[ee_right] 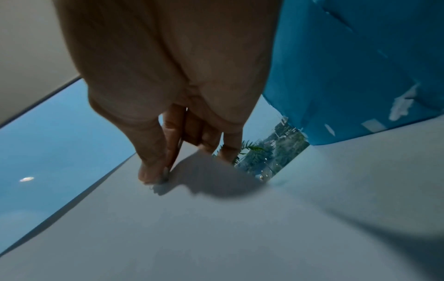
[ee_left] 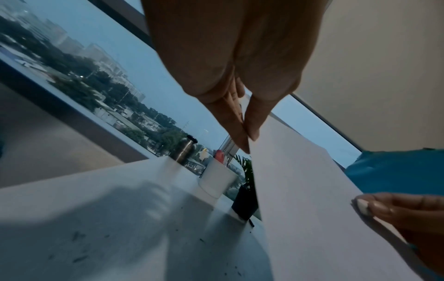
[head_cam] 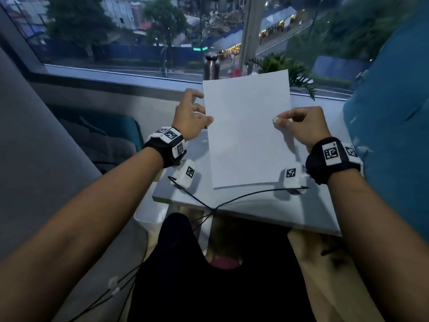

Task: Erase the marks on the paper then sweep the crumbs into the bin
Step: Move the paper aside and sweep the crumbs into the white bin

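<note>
plain white rectangular paper sheet (head_cam: pixel 248 131): lifted off white table (head_cam: pixel 267 205), tilted, long axis pointing away toward window, no writing readable | left hand (head_cam: pixel 189 117): pinches left edge | right hand (head_cam: pixel 301 126): pinches right edge plus small white eraser (ee_left: pixel 362 206) | dark crumbs (ee_left: pixel 79 258): on table

Matt white paper (head_cam: pixel 248 131); brushed-metal bottle (head_cam: pixel 211 67).

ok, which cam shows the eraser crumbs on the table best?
Left wrist: dark crumbs lie scattered on the white table beside the lifted paper. Head view: too small to tell. Right wrist: mostly paper, none visible.
</note>
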{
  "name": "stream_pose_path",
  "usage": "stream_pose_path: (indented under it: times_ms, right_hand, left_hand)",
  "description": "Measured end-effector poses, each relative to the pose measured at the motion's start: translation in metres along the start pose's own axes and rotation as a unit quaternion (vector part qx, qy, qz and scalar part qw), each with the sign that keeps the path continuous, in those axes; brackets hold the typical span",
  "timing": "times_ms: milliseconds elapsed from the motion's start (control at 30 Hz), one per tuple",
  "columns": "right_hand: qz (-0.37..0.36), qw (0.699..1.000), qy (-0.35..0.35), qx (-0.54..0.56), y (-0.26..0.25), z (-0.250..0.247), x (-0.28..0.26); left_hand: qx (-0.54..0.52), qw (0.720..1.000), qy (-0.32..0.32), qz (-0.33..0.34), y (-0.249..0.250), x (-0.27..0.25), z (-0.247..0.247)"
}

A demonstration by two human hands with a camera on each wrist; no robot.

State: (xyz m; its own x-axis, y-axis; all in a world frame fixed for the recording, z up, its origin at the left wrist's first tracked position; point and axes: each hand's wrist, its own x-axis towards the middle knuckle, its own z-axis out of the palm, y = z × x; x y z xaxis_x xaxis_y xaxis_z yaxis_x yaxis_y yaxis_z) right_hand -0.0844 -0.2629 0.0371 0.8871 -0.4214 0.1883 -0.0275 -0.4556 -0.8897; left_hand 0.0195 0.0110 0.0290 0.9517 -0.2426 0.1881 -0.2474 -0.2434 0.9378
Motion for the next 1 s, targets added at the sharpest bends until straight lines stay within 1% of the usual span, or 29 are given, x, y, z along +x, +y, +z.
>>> stream_pose_path:
  times_ms: [167, 300, 400, 433, 467, 533, 567, 600, 633, 667, 700, 733, 767, 800, 833, 933, 1000]
  right_hand:
    - [0.033, 0.998, -0.043, 0.033, 0.009, -0.002, -0.006]
    - [0.027, 0.998, -0.037, 0.034, 0.012, 0.0, -0.011]
    - [0.039, 0.998, -0.034, 0.033, 0.016, 0.002, -0.014]
    - [0.041, 0.999, -0.026, 0.009, 0.018, 0.002, -0.014]
    - [0.037, 0.998, -0.014, -0.041, 0.022, 0.003, -0.014]
    - [-0.003, 0.983, -0.002, -0.185, 0.027, 0.007, -0.019]
    - [-0.038, 0.971, -0.017, -0.234, 0.028, 0.012, -0.021]
    - [-0.065, 0.963, -0.051, -0.255, 0.03, 0.018, -0.023]
    - [-0.078, 0.958, -0.101, -0.255, 0.03, 0.026, -0.026]
    - [-0.076, 0.951, -0.162, -0.252, 0.031, 0.035, -0.029]
    - [-0.065, 0.938, -0.223, -0.259, 0.033, 0.044, -0.031]
    - [-0.054, 0.92, -0.272, -0.279, 0.035, 0.052, -0.032]
    - [-0.045, 0.902, -0.303, -0.305, 0.038, 0.058, -0.032]
    - [-0.041, 0.888, -0.321, -0.325, 0.041, 0.063, -0.032]
    - [-0.037, 0.881, -0.328, -0.338, 0.042, 0.066, -0.031]
    - [-0.031, 0.88, -0.327, -0.343, 0.04, 0.07, -0.021]
    - [-0.041, 0.89, -0.317, -0.326, 0.035, 0.078, -0.014]
  left_hand:
    - [-0.025, 0.999, 0.022, 0.014, -0.009, 0.013, -0.006]
    - [-0.006, 0.999, 0.027, 0.04, -0.011, 0.023, -0.015]
    - [0.007, 0.999, 0.015, 0.034, -0.018, 0.022, -0.013]
    - [0.013, 0.999, 0.005, 0.029, -0.022, 0.02, -0.011]
    - [0.022, 0.999, -0.007, 0.024, -0.028, 0.017, -0.008]
    - [0.063, 0.998, -0.026, 0.011, -0.04, 0.011, 0.0]
    - [0.094, 0.995, -0.037, 0.004, -0.045, 0.008, 0.005]
    - [0.127, 0.991, -0.051, -0.004, -0.05, 0.005, 0.008]
    - [0.161, 0.985, -0.066, -0.014, -0.055, 0.002, 0.012]
    - [0.195, 0.977, -0.079, -0.023, -0.059, 0.0, 0.016]
    - [0.228, 0.968, -0.094, -0.035, -0.062, -0.001, 0.019]
    - [0.261, 0.958, -0.112, -0.049, -0.067, -0.002, 0.021]
    - [0.298, 0.943, -0.133, -0.063, -0.071, -0.002, 0.023]
    - [0.339, 0.925, -0.154, -0.07, -0.075, -0.001, 0.024]
    - [0.381, 0.906, -0.17, -0.07, -0.078, 0.0, 0.024]
    - [0.464, 0.858, -0.213, -0.062, -0.083, 0.006, 0.02]
    - [0.521, 0.813, -0.254, -0.052, -0.085, 0.009, 0.018]
